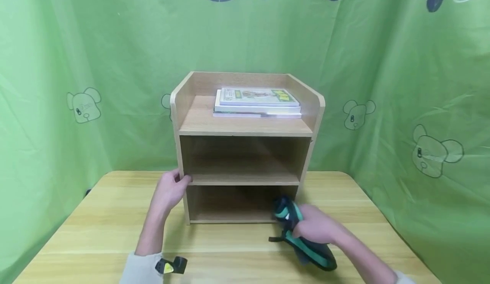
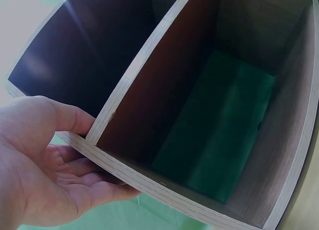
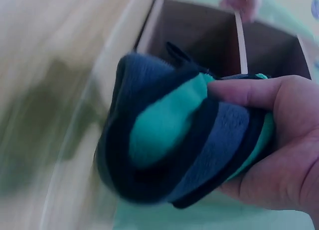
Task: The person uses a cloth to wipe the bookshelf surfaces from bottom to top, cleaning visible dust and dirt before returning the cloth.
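A small wooden shelf stands upright on the table, with an open-topped tier and two compartments below. My left hand grips its left side panel, the thumb by the middle board's end and the fingers outside; the left wrist view shows this hand close up. In my right hand is a folded cloth item, dark blue-grey and teal with black edging and a strap. It is held in front of the bottom compartment's right side. In the right wrist view the thumb presses on the folded cloth item.
Several books lie stacked on the shelf's top tier. The light wooden table extends around the shelf. A green curtain with cartoon prints hangs behind and at both sides.
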The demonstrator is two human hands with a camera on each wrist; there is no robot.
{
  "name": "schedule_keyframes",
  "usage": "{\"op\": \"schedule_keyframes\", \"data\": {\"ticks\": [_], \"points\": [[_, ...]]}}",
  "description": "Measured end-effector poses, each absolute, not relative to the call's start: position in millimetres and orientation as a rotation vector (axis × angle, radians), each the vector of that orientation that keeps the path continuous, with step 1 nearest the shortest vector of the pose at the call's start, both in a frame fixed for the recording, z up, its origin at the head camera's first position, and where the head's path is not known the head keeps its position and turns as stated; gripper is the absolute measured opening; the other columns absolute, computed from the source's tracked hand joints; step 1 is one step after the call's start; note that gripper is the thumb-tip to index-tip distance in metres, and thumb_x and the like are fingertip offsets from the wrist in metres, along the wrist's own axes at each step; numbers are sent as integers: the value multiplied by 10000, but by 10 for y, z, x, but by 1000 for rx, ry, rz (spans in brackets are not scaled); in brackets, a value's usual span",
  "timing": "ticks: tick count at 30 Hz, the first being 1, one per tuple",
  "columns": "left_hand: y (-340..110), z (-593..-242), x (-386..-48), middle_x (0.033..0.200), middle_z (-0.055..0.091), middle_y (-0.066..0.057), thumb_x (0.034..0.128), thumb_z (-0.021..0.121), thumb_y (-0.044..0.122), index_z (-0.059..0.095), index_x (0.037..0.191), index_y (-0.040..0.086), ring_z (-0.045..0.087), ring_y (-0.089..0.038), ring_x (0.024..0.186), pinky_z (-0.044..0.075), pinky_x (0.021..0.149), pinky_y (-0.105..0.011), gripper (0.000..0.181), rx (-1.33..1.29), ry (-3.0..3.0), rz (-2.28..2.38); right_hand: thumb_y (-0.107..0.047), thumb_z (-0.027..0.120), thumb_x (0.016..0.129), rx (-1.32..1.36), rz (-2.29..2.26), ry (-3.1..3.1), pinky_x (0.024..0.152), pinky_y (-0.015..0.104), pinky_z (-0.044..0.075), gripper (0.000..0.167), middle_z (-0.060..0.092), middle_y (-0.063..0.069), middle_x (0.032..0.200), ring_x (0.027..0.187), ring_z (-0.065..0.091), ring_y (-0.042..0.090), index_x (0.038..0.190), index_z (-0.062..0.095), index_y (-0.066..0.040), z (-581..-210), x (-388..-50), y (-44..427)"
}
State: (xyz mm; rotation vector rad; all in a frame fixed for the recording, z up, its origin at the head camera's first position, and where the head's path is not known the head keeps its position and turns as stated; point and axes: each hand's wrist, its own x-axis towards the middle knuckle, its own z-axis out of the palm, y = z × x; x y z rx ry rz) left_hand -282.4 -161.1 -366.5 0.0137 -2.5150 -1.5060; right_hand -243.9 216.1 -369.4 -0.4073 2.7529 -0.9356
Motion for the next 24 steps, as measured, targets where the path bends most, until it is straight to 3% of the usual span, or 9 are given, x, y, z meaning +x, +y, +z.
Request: {"op": "schedule_keyframes", "data": {"ticks": [6, 9, 14, 19, 21, 24], "points": [[-1610, -3666, -2826, 692, 439, -13, 978, 554, 208, 631, 935, 30, 419, -172, 653, 393, 573, -302, 198, 24, -2510, -1523, 6, 698, 696, -658, -700, 2858, 629, 336, 505, 291, 613, -53, 767, 707, 564, 157, 906, 634, -184, -3841, -2323, 1704], [-1603, -3656, -2824, 681, 429, -6, 978, 555, 212, 602, 892, 43, 401, -162, 633, 377, 555, -298, 195, 20, -2509, -1522, 5, 703, 699, -721, -607, 2894, 636, 307, 505, 362, 615, -82, 792, 718, 554, 122, 1006, 654, -182, -3918, -2280, 1493], [-1598, -3653, -2830, 694, 447, -12, 971, 560, 218, 661, 1000, 25, 430, -176, 661, 400, 583, -308, 220, 22, -2515, -1518, 18, 724, 668, -753, -470, 2935, 638, 300, 506, 598, 641, -46, 894, 774, 556, 124, 1239, 633, -134, -3950, -2211, 1162], [-1606, -3653, -2844, 796, 568, -79, 972, 561, 225, 690, 1129, 14, 524, -226, 783, 462, 679, -321, 293, 32, -2519, -1503, -30, 771, 667, -936, -254, 2998, 889, 412, 563, 735, 688, 47, 1182, 1025, 641, 215, 1369, 574, -123, -4045, -2222, 865], [-1607, -3652, -2839, 896, 627, -126, 978, 557, 230, 684, 1176, 11, 557, -253, 861, 492, 744, -346, 321, 32, -2526, -1503, -63, 782, 685, -967, -161, 3001, 1022, 476, 510, 767, 656, 86, 1300, 1167, 619, 275, 1413, 544, -120, -4125, -2236, 777], [-1610, -3657, -2833, 1090, 683, -181, 988, 544, 228, 658, 1270, 9, 585, -283, 973, 521, 862, -413, 375, 29, -2528, -1506, -111, 799, 730, -933, -77, 2969, 1099, 542, 439, 797, 593, 130, 1409, 1295, 556, 353, 1467, 499, -151, -4253, -2261, 701]]}}
